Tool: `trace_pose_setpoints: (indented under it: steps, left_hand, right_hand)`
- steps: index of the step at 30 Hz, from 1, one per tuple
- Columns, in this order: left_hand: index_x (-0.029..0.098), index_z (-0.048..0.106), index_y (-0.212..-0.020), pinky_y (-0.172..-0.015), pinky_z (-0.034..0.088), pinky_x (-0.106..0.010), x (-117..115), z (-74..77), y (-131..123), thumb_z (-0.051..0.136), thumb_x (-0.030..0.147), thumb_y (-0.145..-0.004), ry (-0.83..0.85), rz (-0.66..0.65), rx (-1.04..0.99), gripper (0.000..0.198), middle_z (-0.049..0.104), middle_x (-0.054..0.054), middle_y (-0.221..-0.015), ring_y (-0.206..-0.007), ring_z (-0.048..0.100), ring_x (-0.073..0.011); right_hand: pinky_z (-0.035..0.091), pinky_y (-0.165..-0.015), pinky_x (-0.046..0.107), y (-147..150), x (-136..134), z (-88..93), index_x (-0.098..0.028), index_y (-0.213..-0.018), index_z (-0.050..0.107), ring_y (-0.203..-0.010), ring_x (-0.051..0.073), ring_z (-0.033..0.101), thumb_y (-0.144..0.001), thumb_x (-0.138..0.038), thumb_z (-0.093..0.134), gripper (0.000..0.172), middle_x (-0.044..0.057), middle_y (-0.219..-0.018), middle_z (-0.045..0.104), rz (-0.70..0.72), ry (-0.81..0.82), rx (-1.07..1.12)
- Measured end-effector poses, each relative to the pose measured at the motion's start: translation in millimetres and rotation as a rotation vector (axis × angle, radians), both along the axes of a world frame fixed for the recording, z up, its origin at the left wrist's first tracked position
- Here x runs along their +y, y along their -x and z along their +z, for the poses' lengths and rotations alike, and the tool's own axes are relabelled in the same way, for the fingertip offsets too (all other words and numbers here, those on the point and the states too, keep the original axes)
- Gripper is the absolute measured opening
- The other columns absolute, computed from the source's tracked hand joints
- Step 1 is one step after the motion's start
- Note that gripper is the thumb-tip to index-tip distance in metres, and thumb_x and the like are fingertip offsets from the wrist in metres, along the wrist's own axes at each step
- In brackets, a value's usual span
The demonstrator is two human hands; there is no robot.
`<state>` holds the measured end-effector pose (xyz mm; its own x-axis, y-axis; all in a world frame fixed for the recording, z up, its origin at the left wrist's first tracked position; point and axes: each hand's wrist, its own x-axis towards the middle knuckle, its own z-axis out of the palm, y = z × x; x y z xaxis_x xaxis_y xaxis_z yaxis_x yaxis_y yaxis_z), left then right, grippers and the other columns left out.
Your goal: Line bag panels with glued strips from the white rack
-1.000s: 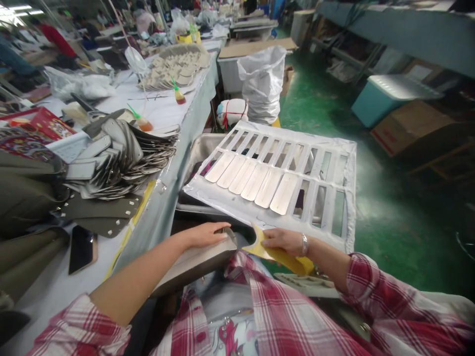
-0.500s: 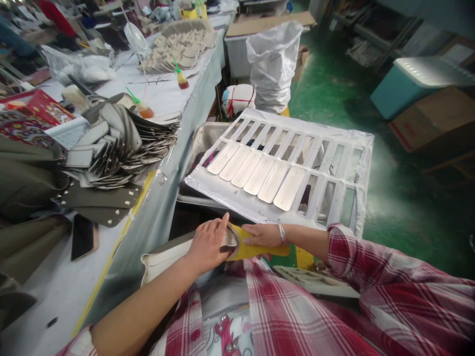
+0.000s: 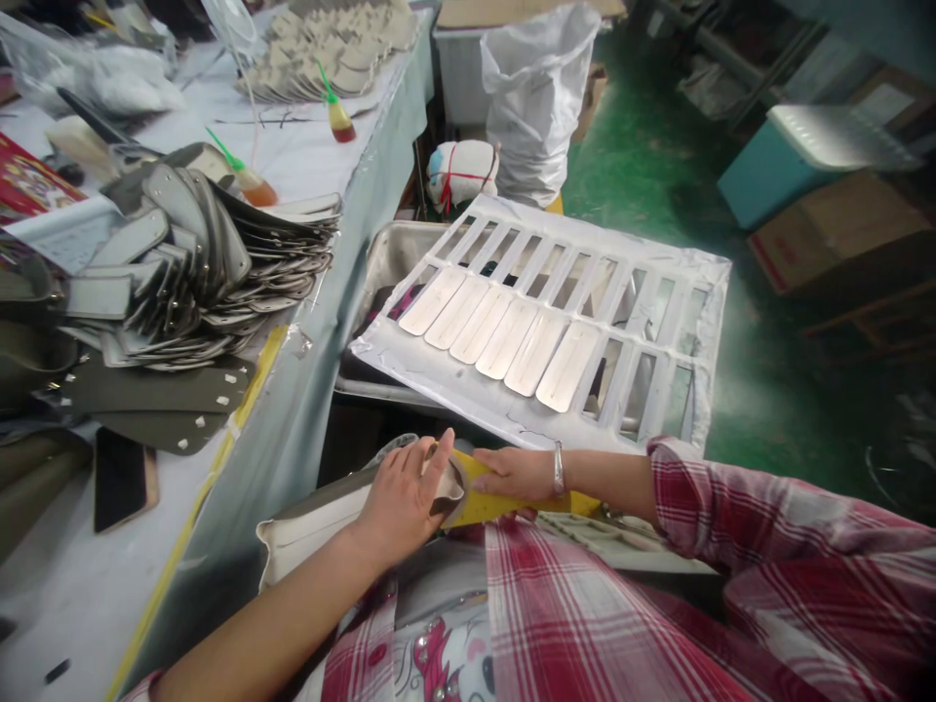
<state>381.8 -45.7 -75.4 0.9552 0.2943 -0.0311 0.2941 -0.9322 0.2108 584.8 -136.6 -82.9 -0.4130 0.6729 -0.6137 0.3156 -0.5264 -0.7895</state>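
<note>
My left hand [image 3: 404, 499] lies with fingers stretched flat on a grey leather piece [image 3: 322, 517] that rests across my lap. My right hand [image 3: 513, 474] presses flat on a yellow template [image 3: 488, 499] that overlaps the rounded end of the grey piece. The two hands sit close together, fingertips almost meeting. Just beyond them a white slotted rack [image 3: 687, 283] rests on a metal tray [image 3: 387, 255] and carries several pale strips [image 3: 497, 336] laid side by side.
On the table [image 3: 182, 526] at my left lie a heap of grey leather pieces [image 3: 197, 283], a dark phone [image 3: 121, 478], glue bottles [image 3: 336, 107] and another stack of pieces [image 3: 336, 49]. A white sack [image 3: 537, 97], a blue box [image 3: 797, 161] and cartons stand on the green floor.
My left hand moved from the grey piece's edge onto its rounded end and spread flat. The yellow template came down level against it, under my right hand. The view tilted downward.
</note>
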Motion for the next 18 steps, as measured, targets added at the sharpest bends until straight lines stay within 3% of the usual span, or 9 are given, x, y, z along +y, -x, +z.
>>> trace_pose_setpoints:
  steps: [6, 11, 14, 18]
  left_hand:
    - [0.013, -0.001, -0.145, -0.1, 0.031, -0.045, 4.6, 0.1, 1.6, 0.061, 0.022, -0.069, 0.024, -0.032, 0.029, 0.098, 0.038, -0.019, -0.131, -0.122, 0.035, -0.0317]
    - [0.015, -0.003, -0.145, -0.102, 0.028, -0.045, 12.6, -1.4, 8.5, 0.059, 0.019, -0.067, 0.078, -0.065, 0.032, 0.099, 0.035, -0.019, -0.137, -0.127, 0.033, -0.0313]
    - [0.015, -0.001, -0.145, -0.105, 0.025, -0.045, 17.5, -0.6, 16.0, 0.059, 0.023, -0.068, 0.095, -0.066, 0.021, 0.098, 0.029, -0.017, -0.143, -0.13, 0.029, -0.0302]
    - [0.011, 0.001, -0.144, -0.106, 0.024, -0.042, 15.8, -1.1, 21.8, 0.063, 0.028, -0.067, 0.049, -0.007, 0.001, 0.1, 0.031, -0.017, -0.143, -0.13, 0.029, -0.0286]
  right_hand:
    - [0.043, -0.038, 0.022, 6.1, -1.6, -1.8, -0.019, -0.101, 0.035, -0.045, 0.012, 0.054, -0.091, -0.043, 0.039, 0.026, -0.001, -0.065, 0.057, -0.065, 0.049, 0.065]
    - [0.042, -0.046, 0.02, 19.1, -1.7, -7.1, -0.018, -0.091, 0.042, -0.052, 0.01, 0.054, -0.088, -0.044, 0.045, 0.026, -0.001, -0.069, 0.059, -0.165, -0.119, -0.059]
    - [0.04, -0.042, 0.02, 39.8, -1.5, -11.2, -0.019, -0.09, 0.038, -0.046, 0.009, 0.052, -0.09, -0.043, 0.04, 0.024, -0.001, -0.067, 0.058, -0.285, -0.104, -0.148]
    - [0.04, -0.044, 0.022, 69.4, -7.2, -11.3, -0.02, -0.084, 0.035, -0.048, 0.011, 0.053, -0.089, -0.039, 0.043, 0.021, -0.001, -0.063, 0.056, -0.577, -0.136, -0.292]
